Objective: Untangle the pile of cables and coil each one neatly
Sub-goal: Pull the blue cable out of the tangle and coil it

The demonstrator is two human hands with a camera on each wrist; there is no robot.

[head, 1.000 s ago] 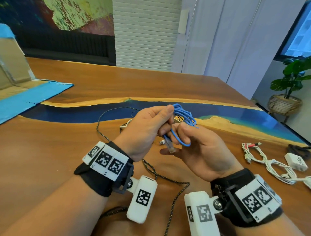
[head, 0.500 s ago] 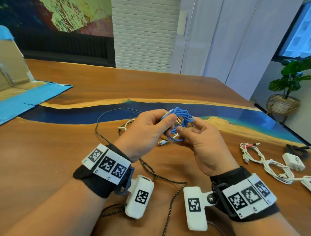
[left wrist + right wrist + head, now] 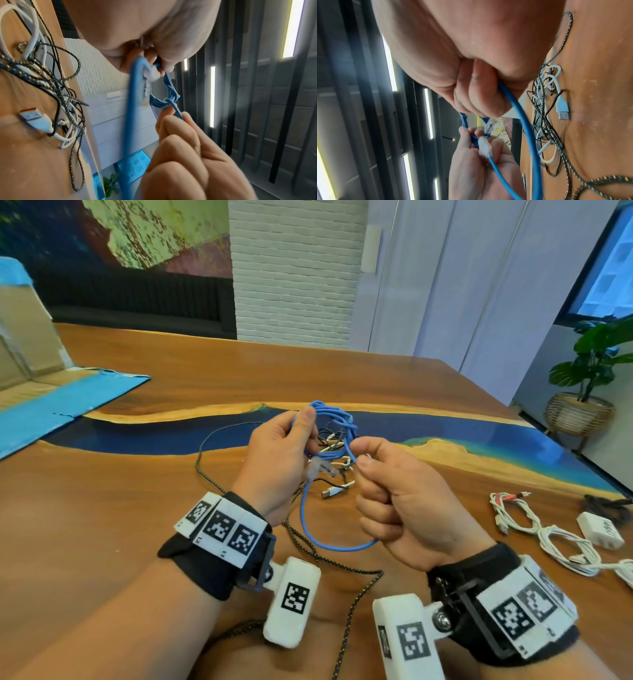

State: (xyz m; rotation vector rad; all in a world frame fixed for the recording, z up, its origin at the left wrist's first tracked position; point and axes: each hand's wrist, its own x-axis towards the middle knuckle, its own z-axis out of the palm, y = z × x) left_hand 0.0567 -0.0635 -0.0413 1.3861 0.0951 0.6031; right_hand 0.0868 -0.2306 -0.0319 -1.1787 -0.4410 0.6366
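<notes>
Blue cable [image 3: 337, 436] held above table [image 3: 137, 525], clear of pile [image 3: 334, 470]. Left hand [image 3: 277, 460] pinching coiled loops, probably to keep them stacked; right hand [image 3: 404, 501] fisted round free tail, looping below, likely to wrap. Braided cable [image 3: 356, 594] trailing under wrists; white cables [image 3: 548, 529] well apart at right.

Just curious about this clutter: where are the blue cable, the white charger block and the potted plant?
blue cable [image 3: 334, 546], head view, hanging loop
white charger block [image 3: 599, 530], head view, top face
potted plant [image 3: 596, 354], head view, leaves
</notes>
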